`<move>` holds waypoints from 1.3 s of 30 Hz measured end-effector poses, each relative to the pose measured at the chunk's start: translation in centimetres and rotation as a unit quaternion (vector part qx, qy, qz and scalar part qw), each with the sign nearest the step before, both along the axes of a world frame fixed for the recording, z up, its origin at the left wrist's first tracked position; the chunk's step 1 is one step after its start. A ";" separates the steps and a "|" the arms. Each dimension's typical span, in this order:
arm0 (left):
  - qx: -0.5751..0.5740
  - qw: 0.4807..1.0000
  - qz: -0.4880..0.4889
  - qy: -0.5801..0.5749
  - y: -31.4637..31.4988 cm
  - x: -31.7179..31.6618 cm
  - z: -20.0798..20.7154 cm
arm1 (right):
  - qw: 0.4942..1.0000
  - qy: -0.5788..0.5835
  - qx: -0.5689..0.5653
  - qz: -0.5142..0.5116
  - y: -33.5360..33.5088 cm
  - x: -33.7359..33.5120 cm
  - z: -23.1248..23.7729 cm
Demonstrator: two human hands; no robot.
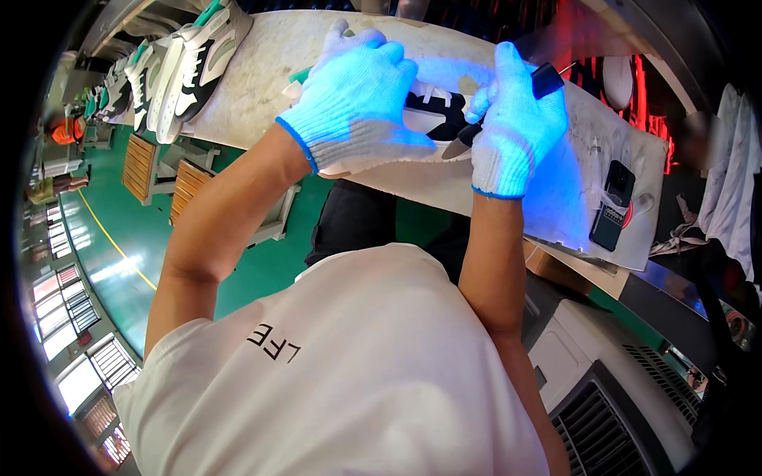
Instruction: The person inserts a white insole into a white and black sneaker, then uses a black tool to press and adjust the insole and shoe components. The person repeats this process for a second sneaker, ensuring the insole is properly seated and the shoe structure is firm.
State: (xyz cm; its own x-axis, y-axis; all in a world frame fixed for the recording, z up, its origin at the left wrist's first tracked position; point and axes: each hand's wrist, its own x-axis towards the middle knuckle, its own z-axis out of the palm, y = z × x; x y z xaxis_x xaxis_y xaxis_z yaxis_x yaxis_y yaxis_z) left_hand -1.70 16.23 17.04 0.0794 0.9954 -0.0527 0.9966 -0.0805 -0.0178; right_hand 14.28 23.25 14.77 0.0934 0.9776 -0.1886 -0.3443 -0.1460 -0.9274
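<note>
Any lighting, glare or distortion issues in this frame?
Head view: blue light tints the left hand and right hand, both in white knitted gloves; head view: glare streaks the glossy green floor, bright paned windows look overexposed; head view: fisheye bends the pale worktop's edge, corners black.

From my remote seat I see a pale, scuffed bench [270,55] washed with blue light around its middle and right. White, black and grey sneakers [208,63] with green linings line its left end. Near the rounded right corner, I make out a dark smartphone [621,181] lying flat.
</note>
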 end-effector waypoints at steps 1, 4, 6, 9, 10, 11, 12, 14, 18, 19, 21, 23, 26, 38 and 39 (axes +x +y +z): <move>0.008 1.000 0.000 0.014 0.0 0.1 -0.2 | 1.000 -0.001 0.002 0.002 -0.1 0.1 -0.1; 0.017 0.999 0.008 0.035 -0.1 0.6 -0.3 | 1.000 -0.017 0.010 0.013 -0.4 0.4 -0.2; 0.001 0.999 0.024 0.022 -0.1 1.1 0.1 | 1.000 -0.020 0.012 0.016 -0.5 0.6 -0.4; 0.000 0.998 0.021 0.053 -0.1 1.5 0.4 | 1.000 -0.021 0.002 0.016 -0.5 0.5 -0.7; 0.003 0.999 0.022 0.049 -0.1 1.6 0.4 | 0.999 -0.032 -0.006 0.017 -0.4 0.5 -0.4; 0.006 0.999 0.022 0.045 0.0 1.6 0.3 | 0.999 -0.042 -0.015 0.017 -0.4 0.6 -0.2; 0.008 0.999 0.022 0.041 0.0 1.6 0.2 | 1.000 -0.020 -0.017 0.016 -0.5 0.9 -0.2; 0.021 1.000 0.015 0.018 -0.4 1.3 0.2 | 0.999 0.023 -0.015 0.019 -0.7 2.4 0.0; -0.011 1.000 0.015 -0.016 -0.3 0.8 0.6 | 0.977 -0.214 -0.013 0.003 -0.9 11.4 -5.8; -0.003 1.000 0.014 -0.018 -0.4 0.8 0.6 | 0.841 -0.533 0.083 -0.030 -1.0 14.2 -10.0; 0.014 1.000 0.008 -0.021 -0.4 0.7 0.3 | 0.668 -0.729 0.143 -0.025 -2.5 16.2 -11.1; 0.018 0.999 0.013 -0.026 -0.5 0.8 0.4 | 0.652 -0.725 0.219 -0.040 -3.1 15.5 -9.5; 0.019 0.999 0.013 -0.033 -0.5 0.9 0.6 | 0.888 -0.431 0.118 0.107 -4.0 11.4 -3.4; 0.048 0.998 -0.009 -0.041 -0.5 0.6 -0.4 | 0.941 -0.199 0.098 0.255 -4.4 7.2 -7.2; 0.059 0.998 -0.014 -0.035 -0.6 0.6 -0.5 | 0.944 -0.189 0.095 0.256 -4.6 7.2 -6.9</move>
